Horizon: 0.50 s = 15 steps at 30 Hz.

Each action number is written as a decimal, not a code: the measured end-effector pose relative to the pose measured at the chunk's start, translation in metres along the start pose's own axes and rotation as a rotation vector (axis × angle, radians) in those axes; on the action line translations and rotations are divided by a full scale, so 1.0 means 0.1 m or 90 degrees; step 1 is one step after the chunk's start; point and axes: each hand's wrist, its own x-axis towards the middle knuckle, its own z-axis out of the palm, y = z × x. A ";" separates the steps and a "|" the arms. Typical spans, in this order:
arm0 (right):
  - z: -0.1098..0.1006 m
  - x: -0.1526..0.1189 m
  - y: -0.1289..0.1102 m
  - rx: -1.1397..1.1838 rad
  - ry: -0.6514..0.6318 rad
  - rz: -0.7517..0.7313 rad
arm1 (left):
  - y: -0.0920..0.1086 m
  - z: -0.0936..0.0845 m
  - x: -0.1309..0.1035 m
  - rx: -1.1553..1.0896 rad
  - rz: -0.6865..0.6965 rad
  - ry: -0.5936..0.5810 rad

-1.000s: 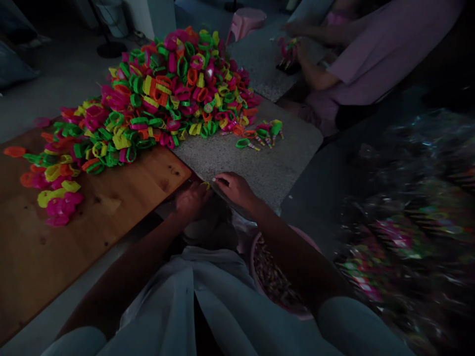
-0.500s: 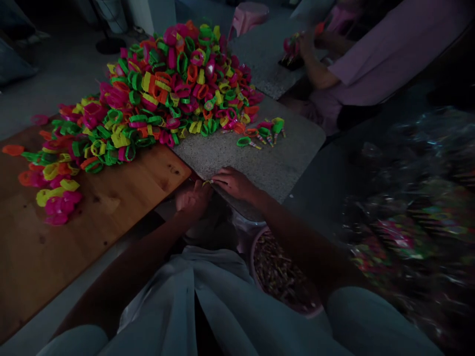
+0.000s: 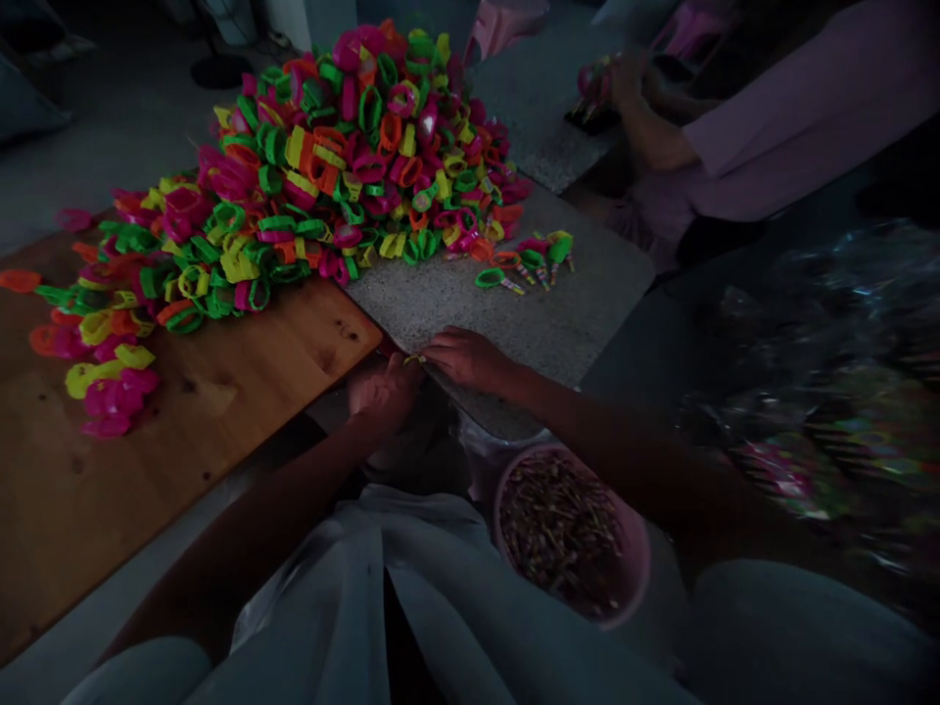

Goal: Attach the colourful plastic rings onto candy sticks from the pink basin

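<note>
My left hand [image 3: 389, 387] is closed at the near edge of the grey stone table, its fingers on a small yellow piece [image 3: 412, 359]. From the right, my right hand [image 3: 464, 354] pinches the other end of that piece, resting against the table edge. Beyond my hands rises a big pile of pink, green, orange and yellow plastic rings [image 3: 330, 166]. Several rings with striped sticks attached [image 3: 533, 262] lie on the grey table [image 3: 580, 318] to the right of the pile.
A brown wooden table [image 3: 147, 490] adjoins on the left. Below my right forearm stands a pink tub [image 3: 635, 563] full of small sticks. Clear plastic bags [image 3: 829, 450] lie at the right. A person in a pink shirt [image 3: 793, 127] works at the upper right, near a pink stool [image 3: 503, 24].
The view has shifted slightly. My right forearm has moved up a little, showing more of the tub. Both hands stay on the small yellow piece. The other person's hands have shifted.
</note>
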 end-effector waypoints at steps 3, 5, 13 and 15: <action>-0.06 0.03 -0.06 -0.087 -0.040 -0.015 | 0.03 -0.03 0.00 0.006 -0.015 -0.018; -0.12 0.05 -0.11 -0.139 -0.071 -0.029 | 0.05 -0.05 -0.01 0.031 -0.018 -0.028; -0.16 0.09 -0.25 -0.264 -0.126 -0.047 | 0.08 -0.09 -0.01 0.060 -0.026 -0.039; -0.16 0.10 -0.25 -0.283 -0.124 -0.050 | 0.09 -0.10 -0.01 0.058 -0.025 -0.039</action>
